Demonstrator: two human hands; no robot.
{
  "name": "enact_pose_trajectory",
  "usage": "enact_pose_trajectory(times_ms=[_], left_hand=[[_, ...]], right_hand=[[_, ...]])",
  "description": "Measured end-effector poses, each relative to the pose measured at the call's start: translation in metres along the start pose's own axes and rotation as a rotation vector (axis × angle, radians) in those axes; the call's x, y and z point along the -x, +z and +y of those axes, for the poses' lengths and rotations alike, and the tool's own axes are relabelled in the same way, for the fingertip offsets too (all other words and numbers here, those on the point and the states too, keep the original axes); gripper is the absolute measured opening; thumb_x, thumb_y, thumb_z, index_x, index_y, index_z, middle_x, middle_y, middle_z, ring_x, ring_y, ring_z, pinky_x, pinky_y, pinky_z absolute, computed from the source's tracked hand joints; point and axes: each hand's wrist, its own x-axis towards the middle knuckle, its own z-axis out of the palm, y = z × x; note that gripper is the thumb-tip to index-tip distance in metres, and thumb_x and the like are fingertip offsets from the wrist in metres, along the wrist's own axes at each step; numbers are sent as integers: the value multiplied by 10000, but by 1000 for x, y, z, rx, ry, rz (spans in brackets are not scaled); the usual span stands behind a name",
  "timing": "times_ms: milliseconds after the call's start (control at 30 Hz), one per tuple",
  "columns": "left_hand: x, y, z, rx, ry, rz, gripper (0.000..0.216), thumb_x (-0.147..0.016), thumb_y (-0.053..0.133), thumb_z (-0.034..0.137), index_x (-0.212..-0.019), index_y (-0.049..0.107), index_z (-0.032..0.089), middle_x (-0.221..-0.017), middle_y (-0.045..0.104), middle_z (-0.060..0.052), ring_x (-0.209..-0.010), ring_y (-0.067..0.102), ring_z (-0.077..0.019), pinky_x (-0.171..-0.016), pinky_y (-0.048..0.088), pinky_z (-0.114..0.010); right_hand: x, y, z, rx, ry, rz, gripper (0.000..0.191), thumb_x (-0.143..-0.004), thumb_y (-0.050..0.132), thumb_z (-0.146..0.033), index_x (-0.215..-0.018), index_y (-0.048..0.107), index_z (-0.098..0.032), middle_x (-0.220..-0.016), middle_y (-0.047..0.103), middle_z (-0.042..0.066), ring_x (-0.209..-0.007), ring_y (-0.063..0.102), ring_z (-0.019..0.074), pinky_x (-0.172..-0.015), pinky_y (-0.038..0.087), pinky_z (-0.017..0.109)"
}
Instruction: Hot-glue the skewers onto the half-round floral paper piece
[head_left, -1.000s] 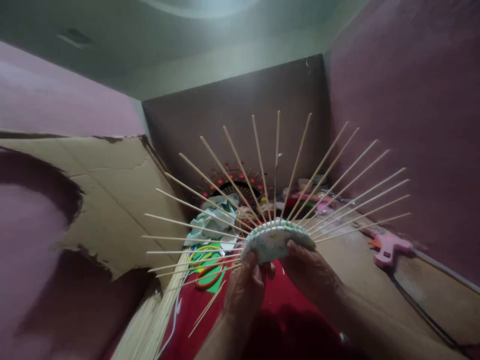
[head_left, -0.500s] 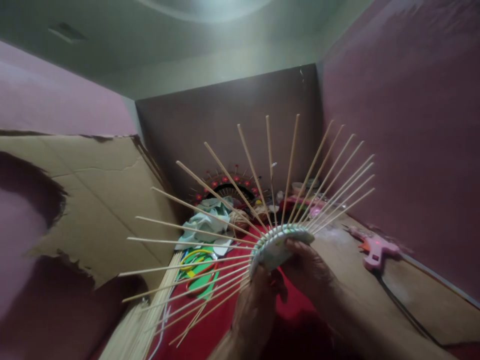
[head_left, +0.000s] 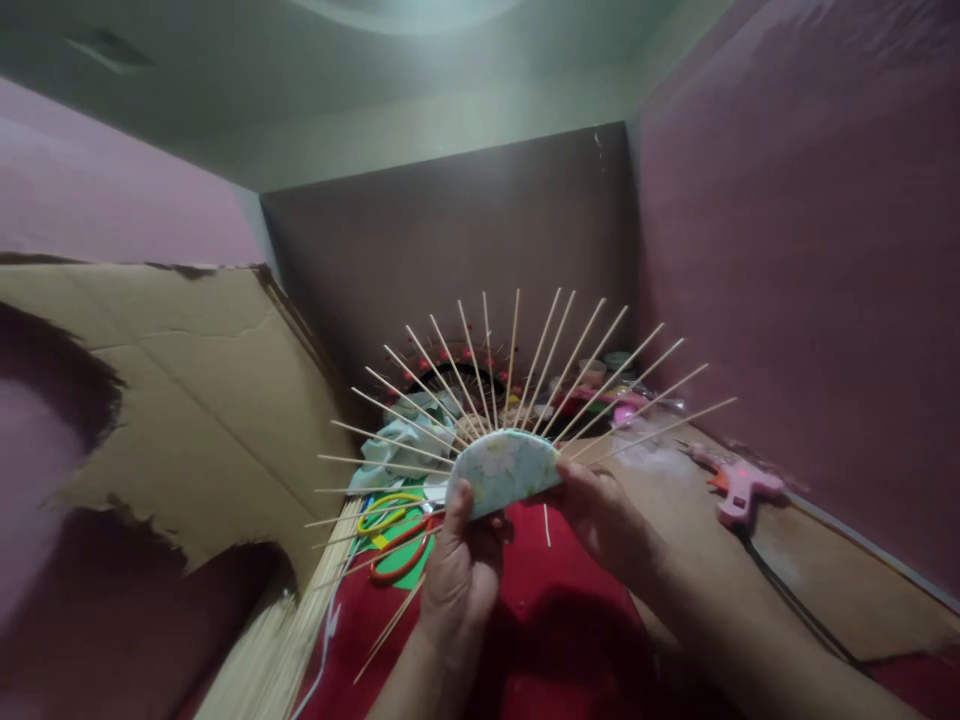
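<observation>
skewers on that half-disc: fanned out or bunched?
Fanned out. The skewers radiate singly from the curved edge of the half-disc, with gaps between them. Left hand and right hand hold its lower edge.

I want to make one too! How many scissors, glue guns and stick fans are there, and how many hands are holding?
Scissors: 2, a yellow pair and an orange pair
Pink glue gun: 1
Stick fan in the hands: 1
Holding hands: 2, left hand and right hand
Total: 6
</observation>
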Motion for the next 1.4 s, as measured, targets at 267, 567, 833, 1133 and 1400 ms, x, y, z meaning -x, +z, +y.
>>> enact_pose_trajectory(times_ms=[267,567,833,1133,1400], left_hand=[[2,1,1,-157,86,26,389,-578,810,299,-875,623,132,-691,603,18,-458,452,-56,-375,350,-178],[8,3,-4,-339,49,-35,314,-681,689,341,-879,590,118,-609,592,15,-393,443,-72,-348,338,-193],[4,1,-2,-332,19,-16,319,-694,657,360,-897,560,133,-622,595,17,-356,425,-79,-290,326,-204],[3,0,0,-311,3,-11,269,-715,636,334,-890,545,151,-613,579,24,-353,423,-83,-276,322,-201],[4,0,0,-325,-22,-31,243,-758,599,328,-917,553,150,-626,586,18,-359,432,-83,-290,327,-197]], right_hand=[[-3,1,14,-43,101,120,315,-788,617,-403,-944,677,-137,-857,706,81,-719,638,172,-660,538,286],[-7,-2,6,-152,272,412,162,-792,564,-211,-932,628,-158,-629,704,38,-494,652,176,-490,547,286],[-5,-7,6,-243,263,258,248,-883,449,-349,-906,627,-177,-640,710,55,-523,654,181,-613,554,352],[-6,-15,9,-228,282,118,417,-876,411,-473,-850,657,-137,-610,707,82,-540,662,208,-667,539,386],[-4,-8,7,-163,247,175,344,-914,381,-380,-959,628,-144,-707,725,73,-593,670,191,-614,528,323]])
